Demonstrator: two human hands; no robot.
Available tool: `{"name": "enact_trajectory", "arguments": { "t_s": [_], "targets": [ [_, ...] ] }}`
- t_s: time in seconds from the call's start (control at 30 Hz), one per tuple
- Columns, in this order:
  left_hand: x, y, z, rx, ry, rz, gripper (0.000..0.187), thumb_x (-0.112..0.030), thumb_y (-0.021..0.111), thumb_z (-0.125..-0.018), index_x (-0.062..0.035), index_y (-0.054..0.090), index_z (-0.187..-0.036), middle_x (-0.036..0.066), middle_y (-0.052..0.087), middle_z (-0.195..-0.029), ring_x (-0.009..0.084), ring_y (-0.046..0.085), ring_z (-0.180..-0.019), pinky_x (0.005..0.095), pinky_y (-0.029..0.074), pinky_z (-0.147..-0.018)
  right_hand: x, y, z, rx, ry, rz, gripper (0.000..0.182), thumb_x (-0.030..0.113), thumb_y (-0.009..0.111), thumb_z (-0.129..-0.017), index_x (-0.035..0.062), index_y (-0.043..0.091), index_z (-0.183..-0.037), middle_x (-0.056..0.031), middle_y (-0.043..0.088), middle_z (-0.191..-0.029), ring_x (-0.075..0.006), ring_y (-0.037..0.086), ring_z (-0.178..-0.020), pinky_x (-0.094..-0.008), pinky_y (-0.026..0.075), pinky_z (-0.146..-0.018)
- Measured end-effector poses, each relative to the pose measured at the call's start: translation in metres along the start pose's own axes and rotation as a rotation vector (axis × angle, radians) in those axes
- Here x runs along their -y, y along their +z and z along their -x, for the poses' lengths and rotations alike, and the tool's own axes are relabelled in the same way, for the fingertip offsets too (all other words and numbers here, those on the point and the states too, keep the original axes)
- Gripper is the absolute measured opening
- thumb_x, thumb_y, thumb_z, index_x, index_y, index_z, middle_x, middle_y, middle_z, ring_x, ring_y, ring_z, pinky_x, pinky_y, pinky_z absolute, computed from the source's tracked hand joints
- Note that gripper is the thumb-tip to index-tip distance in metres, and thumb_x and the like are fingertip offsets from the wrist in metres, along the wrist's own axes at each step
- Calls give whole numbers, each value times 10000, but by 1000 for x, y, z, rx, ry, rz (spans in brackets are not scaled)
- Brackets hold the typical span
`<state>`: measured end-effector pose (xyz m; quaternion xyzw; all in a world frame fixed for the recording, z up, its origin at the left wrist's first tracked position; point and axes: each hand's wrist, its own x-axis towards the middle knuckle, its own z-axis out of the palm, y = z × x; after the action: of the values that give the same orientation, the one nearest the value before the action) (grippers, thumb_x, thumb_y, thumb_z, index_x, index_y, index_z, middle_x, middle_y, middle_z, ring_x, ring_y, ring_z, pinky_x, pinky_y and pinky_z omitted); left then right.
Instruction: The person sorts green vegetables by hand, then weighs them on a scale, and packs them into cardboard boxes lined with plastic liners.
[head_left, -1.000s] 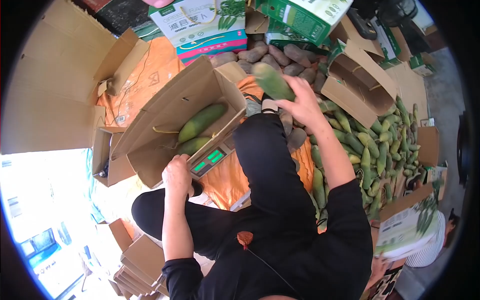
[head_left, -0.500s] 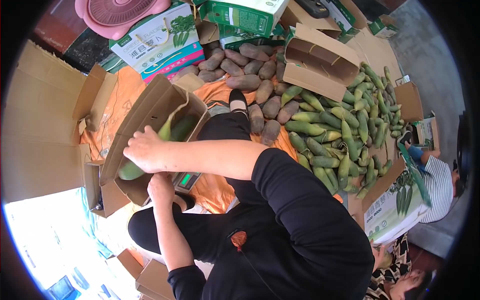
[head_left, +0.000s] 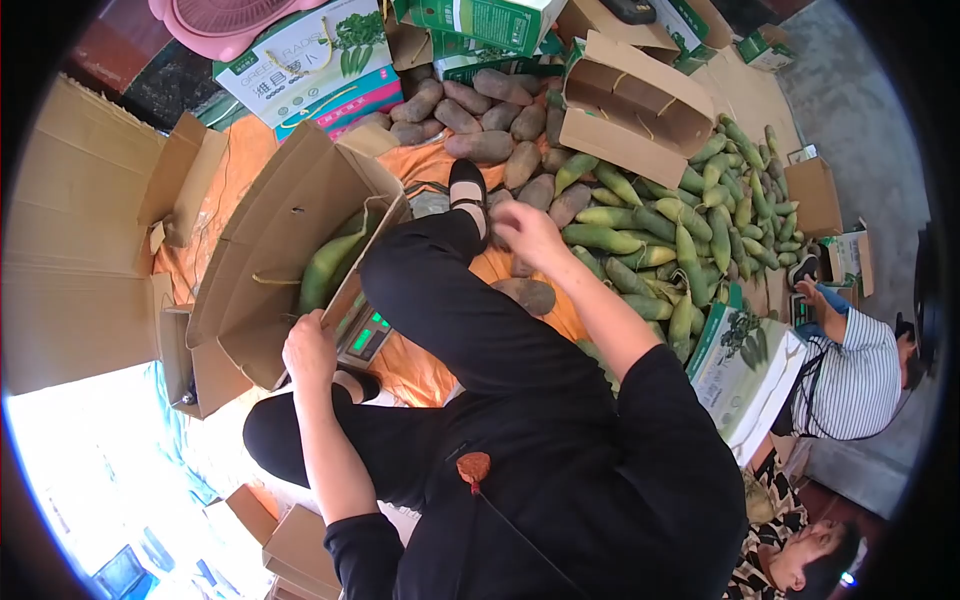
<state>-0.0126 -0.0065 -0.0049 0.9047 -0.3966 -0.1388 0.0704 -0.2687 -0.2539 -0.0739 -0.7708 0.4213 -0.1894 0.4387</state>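
Observation:
My left hand point(head_left: 310, 350) has its fingers closed on the near edge of an open cardboard box point(head_left: 240, 255). Inside that box lie green radishes point(head_left: 325, 268), one with a thin root tail pointing upward. Beside my left hand, a scale with a lit green display point(head_left: 362, 338) shows from under the box. My right hand point(head_left: 527, 235) is over the floor past my knee, its fingers apart with nothing visible in them. Reddish-brown radishes point(head_left: 522, 165) lie close to it, and a large pile of green radishes point(head_left: 690, 225) spreads to its right.
An empty-looking open carton point(head_left: 637, 105) lies at the pile's edge. Printed gift boxes point(head_left: 315, 65) and a pink fan point(head_left: 240, 25) stand at the back left. At the right, a person in a striped shirt point(head_left: 855, 375) bends near another printed box point(head_left: 745, 375); a second person point(head_left: 780, 520) sits below.
My right hand has left the box and swung right, over toward the radishes on the floor. The green radish it was placing now rests inside the box. My left hand stays at the box edge.

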Motion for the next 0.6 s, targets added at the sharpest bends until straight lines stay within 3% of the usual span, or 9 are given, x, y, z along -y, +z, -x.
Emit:
{"name": "enact_trajectory", "arguments": {
  "t_s": [0.1, 0.2, 0.27, 0.33, 0.43, 0.6],
  "targets": [
    [-2, -1, -1, 16, -16, -27, 195, -126, 579, -776, -68, 654, -947, 208, 648, -889, 392, 609, -891, 471, 477, -772, -85, 3, 50, 145, 196, 156, 225, 165, 630, -793, 75, 662, -997, -161, 665, -870, -325, 644, -844, -393, 502, -741],
    [-4, -5, -2, 48, -31, -37, 234, -117, 598, -772, -71, 654, -995, 197, 652, -930, 380, 615, -906, 464, 482, -789, -134, 16, 96, 430, 375, 473, 272, 171, 650, -774, 79, 653, -1029, -153, 677, -929, -319, 649, -896, -410, 499, -790],
    [-8, -7, -1, 44, -40, -37, 248, -101, 612, -762, -65, 655, -1004, 192, 652, -950, 376, 618, -911, 463, 485, -797, -148, 19, 115, 557, 429, 555, 286, 195, 651, -774, 90, 654, -1040, -158, 675, -940, -329, 645, -911, -419, 497, -802],
    [-5, -4, -1, 46, -29, -39, 250, -98, 607, -765, -64, 656, -1007, 192, 652, -954, 374, 617, -917, 462, 484, -800, -143, 16, 128, 764, 462, 551, 343, 255, 670, -759, 87, 665, -1058, -165, 661, -1054, -321, 614, -1034, -399, 478, -881],
    [-3, -2, -2, 42, -12, -44, 254, -93, 596, -769, -62, 656, -1014, 191, 651, -957, 373, 616, -924, 462, 483, -803, -129, 14, 133, 642, 540, 412, 339, 231, 683, -740, 68, 670, -1037, -161, 663, -1057, -319, 614, -1031, -385, 480, -887],
    [-2, -2, -3, 39, 0, -23, 265, -115, 563, -779, -71, 656, -1022, 211, 649, -947, 384, 608, -929, 454, 475, -802, -187, 34, 131, 475, 510, 298, 296, 203, 677, -735, 75, 676, -1001, -169, 663, -1035, -319, 622, -996, -379, 487, -860]
  ]
}}
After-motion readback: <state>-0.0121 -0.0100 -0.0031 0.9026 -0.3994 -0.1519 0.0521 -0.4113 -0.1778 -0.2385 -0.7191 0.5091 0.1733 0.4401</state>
